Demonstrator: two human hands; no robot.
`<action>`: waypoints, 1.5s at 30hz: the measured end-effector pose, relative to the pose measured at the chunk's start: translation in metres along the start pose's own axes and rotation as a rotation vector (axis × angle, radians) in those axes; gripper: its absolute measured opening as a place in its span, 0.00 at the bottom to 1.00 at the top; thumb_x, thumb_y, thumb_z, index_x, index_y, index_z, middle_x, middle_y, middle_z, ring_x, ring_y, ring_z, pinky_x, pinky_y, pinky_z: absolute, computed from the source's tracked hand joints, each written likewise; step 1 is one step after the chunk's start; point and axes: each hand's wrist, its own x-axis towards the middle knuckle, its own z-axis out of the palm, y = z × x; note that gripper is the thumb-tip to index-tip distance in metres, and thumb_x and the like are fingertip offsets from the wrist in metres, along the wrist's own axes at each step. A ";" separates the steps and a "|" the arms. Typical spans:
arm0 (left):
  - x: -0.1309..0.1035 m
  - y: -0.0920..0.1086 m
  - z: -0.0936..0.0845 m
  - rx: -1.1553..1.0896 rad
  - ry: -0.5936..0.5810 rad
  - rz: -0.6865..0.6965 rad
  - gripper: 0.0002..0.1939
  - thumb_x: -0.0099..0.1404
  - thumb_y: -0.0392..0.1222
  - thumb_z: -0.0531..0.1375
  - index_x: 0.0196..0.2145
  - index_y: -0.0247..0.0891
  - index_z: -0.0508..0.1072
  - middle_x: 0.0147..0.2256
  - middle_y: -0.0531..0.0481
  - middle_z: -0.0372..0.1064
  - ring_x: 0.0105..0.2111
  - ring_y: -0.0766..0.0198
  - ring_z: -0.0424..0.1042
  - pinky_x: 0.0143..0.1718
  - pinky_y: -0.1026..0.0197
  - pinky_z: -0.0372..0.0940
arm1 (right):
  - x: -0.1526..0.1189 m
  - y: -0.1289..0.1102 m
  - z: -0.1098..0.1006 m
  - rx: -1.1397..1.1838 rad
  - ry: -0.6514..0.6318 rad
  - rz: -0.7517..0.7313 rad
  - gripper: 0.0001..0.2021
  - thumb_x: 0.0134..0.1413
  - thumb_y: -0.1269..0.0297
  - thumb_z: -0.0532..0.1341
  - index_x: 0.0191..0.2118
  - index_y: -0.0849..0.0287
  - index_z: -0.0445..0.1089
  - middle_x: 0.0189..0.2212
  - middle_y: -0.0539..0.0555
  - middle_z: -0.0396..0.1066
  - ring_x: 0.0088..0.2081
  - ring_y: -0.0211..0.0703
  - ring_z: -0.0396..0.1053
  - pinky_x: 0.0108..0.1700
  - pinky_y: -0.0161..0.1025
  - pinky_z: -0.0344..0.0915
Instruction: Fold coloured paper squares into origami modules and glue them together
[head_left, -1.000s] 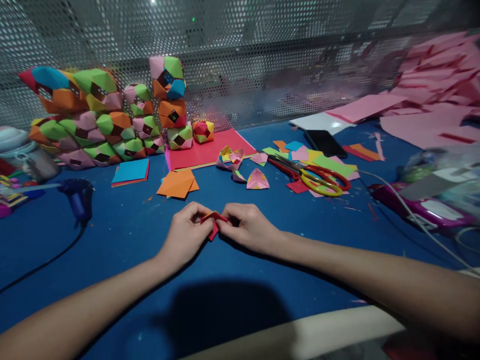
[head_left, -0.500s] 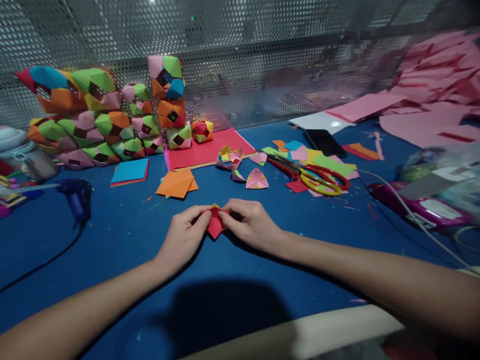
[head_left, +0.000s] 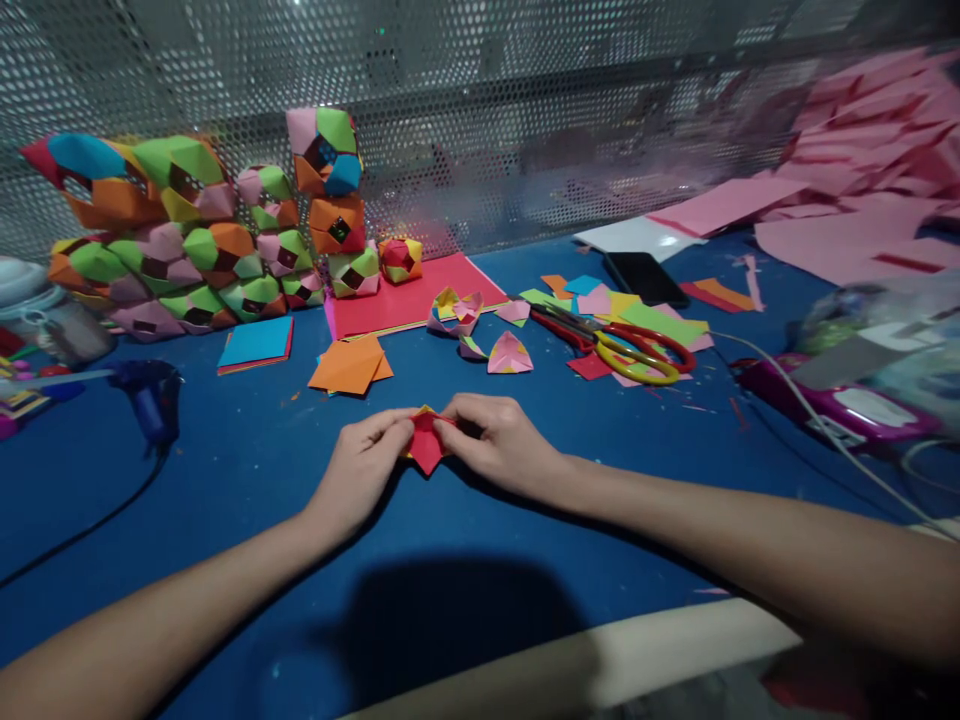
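A small folded red paper piece (head_left: 427,445) with a yellow tip and edges is held above the blue table (head_left: 262,480). My left hand (head_left: 365,465) pinches its left side between thumb and fingers. On the right side, my right hand (head_left: 499,445) grips it the same way, fingers curled. The thumbs sit on either side of the red face. Beyond my hands lie orange paper squares (head_left: 349,366), a folded pink piece (head_left: 510,354) and a yellow-and-pink folded piece (head_left: 455,312).
Stacked paper polyhedra (head_left: 217,255) stand at the back left. A blue glue gun (head_left: 154,400) lies left. Scissors (head_left: 637,355), paper scraps, a phone (head_left: 645,279) and a purple device (head_left: 847,405) are on the right. Pink sheets (head_left: 877,150) pile at the back right.
The whole view has shifted slightly, so things appear a little further left. Both hands keep their hold on the red piece, with the thumbs nearly unmoved.
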 end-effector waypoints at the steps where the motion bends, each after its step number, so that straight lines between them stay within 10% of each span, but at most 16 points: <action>1: 0.000 0.000 0.001 0.035 0.009 0.013 0.13 0.60 0.42 0.56 0.40 0.36 0.75 0.37 0.49 0.74 0.37 0.63 0.69 0.38 0.64 0.62 | 0.000 0.001 0.000 -0.008 0.001 -0.013 0.10 0.54 0.71 0.55 0.23 0.61 0.64 0.20 0.50 0.65 0.23 0.34 0.60 0.27 0.32 0.54; 8: 0.002 0.000 0.003 0.228 0.022 0.077 0.05 0.57 0.37 0.57 0.29 0.35 0.72 0.26 0.54 0.69 0.28 0.68 0.66 0.29 0.68 0.60 | -0.002 0.003 0.004 -0.116 0.048 -0.205 0.10 0.56 0.69 0.55 0.24 0.62 0.66 0.19 0.49 0.64 0.23 0.33 0.57 0.28 0.33 0.53; 17: 0.005 -0.001 0.002 0.131 -0.001 0.028 0.03 0.54 0.35 0.57 0.26 0.35 0.71 0.24 0.55 0.68 0.26 0.69 0.64 0.27 0.68 0.59 | -0.002 -0.001 0.001 0.019 0.018 -0.148 0.06 0.55 0.68 0.57 0.37 0.62 0.69 0.29 0.54 0.69 0.31 0.37 0.65 0.34 0.35 0.60; 45: 0.005 0.000 0.002 0.180 -0.040 0.074 0.06 0.56 0.40 0.58 0.28 0.35 0.72 0.26 0.53 0.68 0.27 0.67 0.65 0.29 0.66 0.61 | -0.001 -0.001 -0.002 0.129 0.037 -0.180 0.04 0.55 0.71 0.56 0.32 0.62 0.69 0.27 0.53 0.68 0.30 0.36 0.65 0.33 0.35 0.62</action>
